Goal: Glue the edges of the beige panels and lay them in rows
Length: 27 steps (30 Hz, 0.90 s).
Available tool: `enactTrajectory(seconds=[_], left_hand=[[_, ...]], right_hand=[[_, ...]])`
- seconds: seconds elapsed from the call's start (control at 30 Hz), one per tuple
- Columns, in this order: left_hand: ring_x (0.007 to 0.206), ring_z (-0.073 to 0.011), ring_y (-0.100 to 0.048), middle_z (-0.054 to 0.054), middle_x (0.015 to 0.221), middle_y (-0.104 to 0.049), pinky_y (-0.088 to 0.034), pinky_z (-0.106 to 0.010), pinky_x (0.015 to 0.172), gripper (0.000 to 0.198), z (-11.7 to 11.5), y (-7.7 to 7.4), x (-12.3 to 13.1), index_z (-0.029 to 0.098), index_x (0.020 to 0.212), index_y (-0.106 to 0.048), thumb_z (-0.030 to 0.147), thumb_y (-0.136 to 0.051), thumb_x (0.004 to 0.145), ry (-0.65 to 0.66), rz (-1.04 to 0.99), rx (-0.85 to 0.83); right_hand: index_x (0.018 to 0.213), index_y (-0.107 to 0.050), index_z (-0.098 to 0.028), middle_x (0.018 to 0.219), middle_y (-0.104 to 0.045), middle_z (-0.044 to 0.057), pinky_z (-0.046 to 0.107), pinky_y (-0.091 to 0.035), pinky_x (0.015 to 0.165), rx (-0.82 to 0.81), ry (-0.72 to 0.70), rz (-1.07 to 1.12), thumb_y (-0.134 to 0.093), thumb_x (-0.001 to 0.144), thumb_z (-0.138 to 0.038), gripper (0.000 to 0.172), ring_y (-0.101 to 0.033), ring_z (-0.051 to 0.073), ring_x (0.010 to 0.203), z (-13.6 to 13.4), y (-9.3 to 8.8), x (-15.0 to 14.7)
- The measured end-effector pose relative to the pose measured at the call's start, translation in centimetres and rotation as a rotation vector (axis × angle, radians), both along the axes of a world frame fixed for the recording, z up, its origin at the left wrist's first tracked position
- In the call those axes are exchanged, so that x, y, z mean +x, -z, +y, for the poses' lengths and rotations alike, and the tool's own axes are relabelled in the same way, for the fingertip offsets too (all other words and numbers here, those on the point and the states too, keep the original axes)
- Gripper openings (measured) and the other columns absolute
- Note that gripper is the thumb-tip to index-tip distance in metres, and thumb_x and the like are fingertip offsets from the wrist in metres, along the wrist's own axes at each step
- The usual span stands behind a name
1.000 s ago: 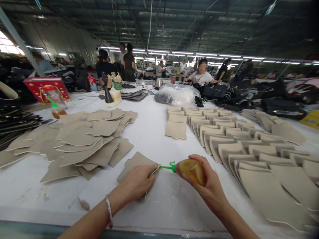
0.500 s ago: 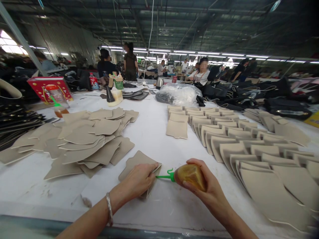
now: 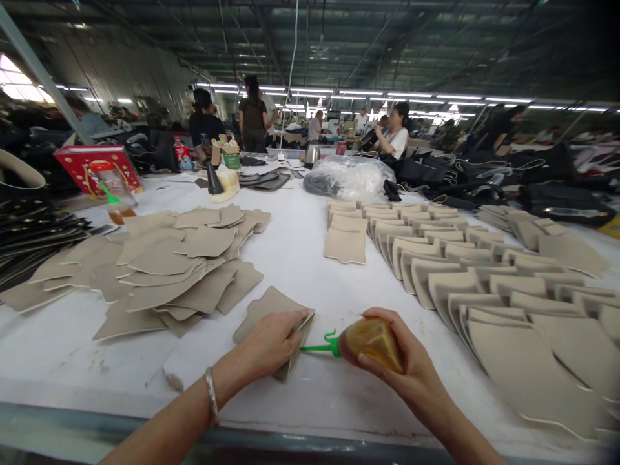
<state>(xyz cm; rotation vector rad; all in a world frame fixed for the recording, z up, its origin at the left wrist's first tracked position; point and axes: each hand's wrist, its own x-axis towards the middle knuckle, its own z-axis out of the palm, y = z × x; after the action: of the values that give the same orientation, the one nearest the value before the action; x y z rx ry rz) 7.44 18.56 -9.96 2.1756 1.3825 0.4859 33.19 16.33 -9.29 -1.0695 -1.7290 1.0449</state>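
Right hand (image 3: 392,361) grips glue bottle (image 3: 372,337), green nozzle (image 3: 317,347) pointing to nine o'clock at beige piece (image 3: 268,307); left hand (image 3: 268,342) pressed flat on the piece, fingers extended.

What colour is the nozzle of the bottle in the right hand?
Green; the nozzle shows clearly in the head view.

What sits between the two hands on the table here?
In the head view, the green nozzle of the amber bottle held in the right hand, its tip at the beige piece under the left hand.
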Motion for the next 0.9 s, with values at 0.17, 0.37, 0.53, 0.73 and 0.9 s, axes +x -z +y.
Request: enactTrajectory(seconds=[0.17, 0.37, 0.53, 0.73, 0.9], left_hand=[[0.106, -0.0216, -0.059, -0.001, 0.121, -0.062, -0.045, -0.028, 0.093, 0.044, 0.0, 0.0, -0.1, 0.024, 0.126, -0.056, 0.01, -0.043, 0.087, 0.0, -0.001, -0.011], [0.115, -0.0233, -0.054, -0.004, 0.129, -0.057, -0.039, -0.034, 0.104, 0.042, 0.0, 0.2, 0.0, 0.021, 0.129, -0.054, 0.012, -0.044, 0.089, 0.0, 0.007, -0.015], [0.117, -0.024, -0.053, -0.006, 0.131, -0.055, -0.041, -0.036, 0.104, 0.042, 0.0, 0.5, 0.0, 0.018, 0.131, -0.052, 0.012, -0.046, 0.09, 0.011, 0.017, -0.014], [0.119, -0.024, -0.051, -0.007, 0.131, -0.055, -0.039, -0.037, 0.106, 0.042, -0.3, 0.5, -0.1, 0.017, 0.133, -0.05, 0.015, -0.048, 0.092, -0.012, 0.041, -0.022], [0.117, -0.0242, -0.052, -0.008, 0.128, -0.057, -0.041, -0.036, 0.104, 0.041, -0.4, 0.3, 0.0, 0.016, 0.134, -0.05, 0.016, -0.049, 0.092, -0.016, 0.038, -0.024]], right_hand=[[0.12, -0.046, -0.028, 0.114, -0.05, 0.001, 0.025, -0.042, 0.083, -0.006, -0.044, 0.022, -0.071, 0.085, -0.04, 0.044, -0.054, 0.019, 0.096, -0.5, 0.1, -0.1], [0.12, -0.047, -0.027, 0.11, -0.052, 0.001, 0.026, -0.042, 0.083, -0.021, -0.004, 0.03, -0.072, 0.084, -0.04, 0.046, -0.055, 0.02, 0.094, -0.9, 0.6, 0.0], [0.121, -0.044, -0.028, 0.107, -0.052, 0.0, 0.027, -0.043, 0.081, -0.111, -0.089, 0.086, -0.072, 0.084, -0.043, 0.049, -0.055, 0.02, 0.092, -1.4, 0.7, -0.3], [0.121, -0.044, -0.029, 0.108, -0.052, 0.0, 0.027, -0.042, 0.082, -0.064, -0.051, 0.069, -0.072, 0.085, -0.042, 0.047, -0.055, 0.019, 0.092, -1.7, 0.8, -0.3], [0.123, -0.043, -0.029, 0.115, -0.05, 0.001, 0.027, -0.042, 0.088, -0.121, -0.095, 0.092, -0.072, 0.084, -0.043, 0.05, -0.054, 0.021, 0.101, -1.7, 1.2, 0.1]])
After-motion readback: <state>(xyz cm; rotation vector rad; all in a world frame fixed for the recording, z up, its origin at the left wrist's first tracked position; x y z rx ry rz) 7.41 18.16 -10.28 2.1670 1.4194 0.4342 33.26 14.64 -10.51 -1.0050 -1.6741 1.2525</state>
